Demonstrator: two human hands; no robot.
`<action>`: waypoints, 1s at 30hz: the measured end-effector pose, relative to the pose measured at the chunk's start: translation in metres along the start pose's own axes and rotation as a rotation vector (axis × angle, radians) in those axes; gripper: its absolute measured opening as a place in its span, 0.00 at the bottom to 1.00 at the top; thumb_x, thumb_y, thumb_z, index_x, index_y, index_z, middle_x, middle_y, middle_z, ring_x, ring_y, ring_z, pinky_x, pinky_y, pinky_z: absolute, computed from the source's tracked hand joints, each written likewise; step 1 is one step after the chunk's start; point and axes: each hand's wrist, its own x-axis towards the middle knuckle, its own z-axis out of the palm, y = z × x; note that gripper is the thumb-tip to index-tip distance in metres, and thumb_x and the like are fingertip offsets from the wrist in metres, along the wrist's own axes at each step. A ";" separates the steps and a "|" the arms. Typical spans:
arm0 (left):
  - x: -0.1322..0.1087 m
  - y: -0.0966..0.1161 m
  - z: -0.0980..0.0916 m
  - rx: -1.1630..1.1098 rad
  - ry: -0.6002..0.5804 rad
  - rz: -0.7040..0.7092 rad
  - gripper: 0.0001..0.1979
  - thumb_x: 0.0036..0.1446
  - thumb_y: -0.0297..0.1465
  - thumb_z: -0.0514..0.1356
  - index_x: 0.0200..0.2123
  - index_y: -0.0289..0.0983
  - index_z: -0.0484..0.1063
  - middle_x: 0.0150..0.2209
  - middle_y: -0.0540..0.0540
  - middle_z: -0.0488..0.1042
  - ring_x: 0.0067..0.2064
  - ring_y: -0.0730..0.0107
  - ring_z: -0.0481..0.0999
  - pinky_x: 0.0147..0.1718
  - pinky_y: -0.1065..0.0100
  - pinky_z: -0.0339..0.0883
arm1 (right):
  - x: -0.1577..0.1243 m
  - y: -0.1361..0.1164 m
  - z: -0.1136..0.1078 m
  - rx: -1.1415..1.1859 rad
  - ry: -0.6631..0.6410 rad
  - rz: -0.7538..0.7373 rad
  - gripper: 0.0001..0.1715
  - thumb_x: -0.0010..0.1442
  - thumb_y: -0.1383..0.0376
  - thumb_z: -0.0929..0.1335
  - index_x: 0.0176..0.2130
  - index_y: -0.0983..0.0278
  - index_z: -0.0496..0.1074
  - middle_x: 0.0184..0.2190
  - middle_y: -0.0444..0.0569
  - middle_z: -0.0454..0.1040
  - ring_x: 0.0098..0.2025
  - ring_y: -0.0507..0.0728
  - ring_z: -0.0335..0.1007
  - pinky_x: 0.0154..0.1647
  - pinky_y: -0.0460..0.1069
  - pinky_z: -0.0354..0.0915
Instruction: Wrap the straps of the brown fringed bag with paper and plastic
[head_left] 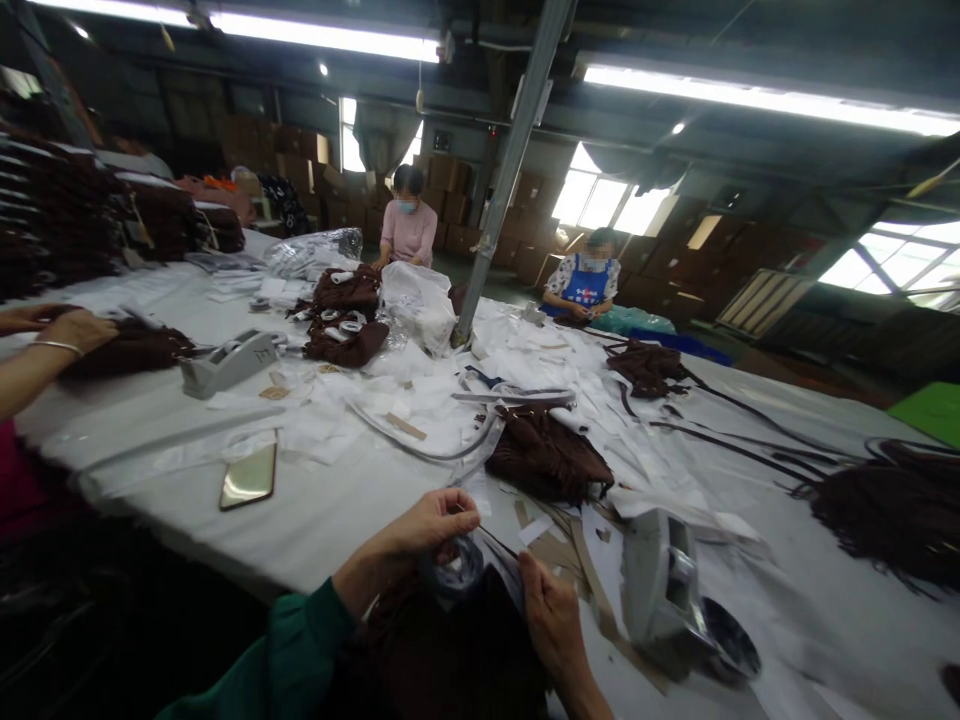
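Apparently I'm partway through one piece: the dark brown bundle [450, 660] lies right below both hands, at the near edge of the table [300, 535]. My left hand [431, 525] pinches what looks like a thin dark strip [496, 540] between thumb and fingers, and my right hand [553, 610] nips its other end. A shiny grey coil [455, 572] sits under the left hand (wrapped strap or roll, I can't tell). So I judge this piece begun, not finished. Ahead, a brown bag [551, 460] has pale-covered straps [517, 398] and seems further along; a farther bundle [649, 368] and a fringed heap [896, 510] show bare dark straps [720, 396], probably left to do.
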 end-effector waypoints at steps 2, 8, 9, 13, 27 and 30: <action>0.000 -0.001 -0.003 -0.058 0.015 -0.017 0.24 0.42 0.46 0.70 0.32 0.37 0.65 0.17 0.60 0.60 0.12 0.85 0.53 0.11 0.79 0.47 | 0.004 0.011 0.000 0.008 0.015 0.019 0.33 0.64 0.44 0.55 0.17 0.60 0.55 0.15 0.41 0.58 0.19 0.52 0.57 0.21 0.48 0.53; 0.011 0.006 -0.020 -0.038 0.142 0.068 0.24 0.45 0.49 0.67 0.30 0.37 0.64 0.16 0.61 0.58 0.14 0.86 0.52 0.12 0.80 0.47 | 0.010 0.023 -0.009 0.083 -0.107 -0.053 0.25 0.60 0.47 0.61 0.32 0.63 0.73 0.31 0.50 0.76 0.35 0.59 0.74 0.36 0.50 0.69; 0.012 0.009 -0.024 -0.019 0.153 0.087 0.23 0.45 0.48 0.68 0.30 0.36 0.64 0.16 0.60 0.59 0.14 0.86 0.52 0.12 0.80 0.46 | 0.008 0.022 -0.008 0.088 -0.144 -0.090 0.22 0.56 0.49 0.65 0.40 0.62 0.74 0.40 0.52 0.77 0.44 0.61 0.73 0.44 0.52 0.69; 0.012 0.027 -0.035 0.100 0.122 0.096 0.21 0.44 0.44 0.69 0.29 0.35 0.68 0.16 0.59 0.60 0.13 0.85 0.53 0.12 0.79 0.43 | -0.001 0.020 -0.001 0.067 -0.141 -0.131 0.32 0.47 0.66 0.69 0.53 0.62 0.67 0.55 0.55 0.70 0.58 0.63 0.64 0.60 0.58 0.61; 0.012 0.052 -0.085 1.107 0.014 0.316 0.05 0.49 0.31 0.60 0.23 0.38 0.69 0.15 0.55 0.61 0.19 0.75 0.58 0.21 0.73 0.47 | 0.021 0.006 -0.038 0.318 -0.349 0.053 0.24 0.39 0.72 0.67 0.39 0.62 0.77 0.32 0.43 0.79 0.34 0.56 0.73 0.33 0.46 0.68; 0.008 0.040 -0.074 0.947 -0.048 0.144 0.09 0.49 0.35 0.63 0.27 0.37 0.67 0.16 0.56 0.63 0.18 0.77 0.58 0.19 0.74 0.48 | 0.019 0.019 -0.038 0.332 -0.325 0.065 0.22 0.40 0.70 0.67 0.39 0.62 0.78 0.33 0.43 0.79 0.35 0.57 0.73 0.36 0.47 0.68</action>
